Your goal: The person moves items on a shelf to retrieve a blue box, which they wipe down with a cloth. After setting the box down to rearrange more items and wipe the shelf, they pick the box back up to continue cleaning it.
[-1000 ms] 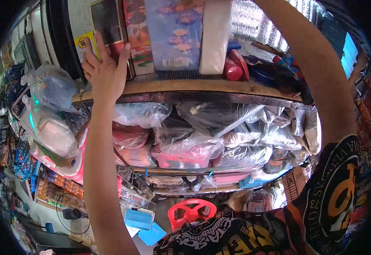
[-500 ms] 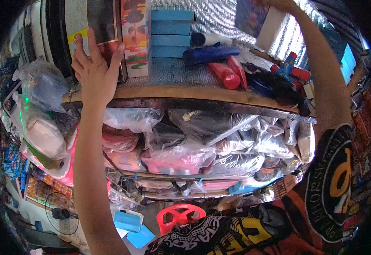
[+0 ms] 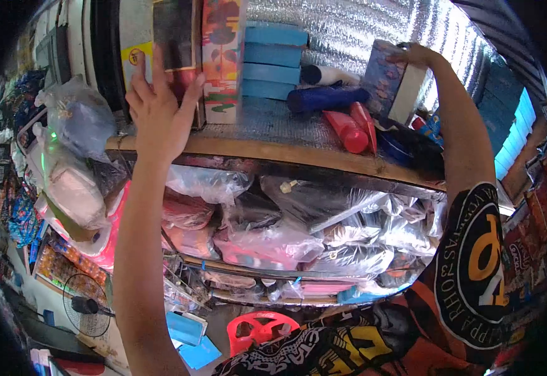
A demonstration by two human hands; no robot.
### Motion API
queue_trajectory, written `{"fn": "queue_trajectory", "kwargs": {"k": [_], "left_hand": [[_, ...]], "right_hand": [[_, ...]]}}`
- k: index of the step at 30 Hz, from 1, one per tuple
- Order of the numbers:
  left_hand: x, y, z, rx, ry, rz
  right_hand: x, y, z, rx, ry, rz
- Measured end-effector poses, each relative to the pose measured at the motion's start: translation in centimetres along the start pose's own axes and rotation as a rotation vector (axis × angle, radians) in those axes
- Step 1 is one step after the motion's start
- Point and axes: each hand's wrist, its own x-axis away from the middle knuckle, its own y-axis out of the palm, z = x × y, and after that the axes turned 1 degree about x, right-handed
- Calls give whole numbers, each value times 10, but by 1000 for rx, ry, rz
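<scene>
My left hand [image 3: 161,119] lies with fingers spread against a row of upright things on the top shelf. Under its fingertips are a dark framed panel [image 3: 174,44] and a pale one with a yellow label [image 3: 137,59]. A colourful painted panel [image 3: 221,62] stands just right of the thumb. My right hand [image 3: 422,56] grips the top of a box with a blue patterned face [image 3: 381,78] and a whitish side, tilted over the shelf's right part. A blue cylinder [image 3: 328,98], a red bottle [image 3: 349,135] and a dark cloth [image 3: 421,150] lie below and left of it.
Stacked light-blue boxes [image 3: 275,56] stand mid-shelf before silver foil lining. The wooden shelf edge [image 3: 273,155] runs across the view. Plastic-wrapped goods [image 3: 273,235] fill the shelves below. A red plastic chair [image 3: 261,329] and a fan [image 3: 85,305] are lower down.
My right hand has brought the patterned box down and more fully into view, closer to the bottles. The left hand keeps its place on the panels while the whole view shifts.
</scene>
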Motion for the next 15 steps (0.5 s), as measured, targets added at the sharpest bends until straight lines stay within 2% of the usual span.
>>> {"fn": "queue_trajectory", "kwargs": {"k": [2,4,6,8,10,11,12,15], "left_hand": [[1,2,-1,0,18,6],[0,1,-1,13,24,12],[0,0,0,28,-19,-23],[-1,0,-1,22,-31,-32],[-1,-2,0,20,-43,-41],[-2,-5,2,53,-89,-85],[-2,-7,5,90,-133,-131],[-3,-6,4,69,-58,-101]], "right_hand": [[-2,2,3,-80,123,-136],[20,-8,-10,-208,6,-253],[13,-2,-5,56,112,44],[-12,-10,5,97,-86,196],[28,-40,-56,180,-170,351],[-12,-31,-43,104,-346,514],[0,-41,-73,-10,-464,567],[54,-62,-167,-420,-509,474]]}}
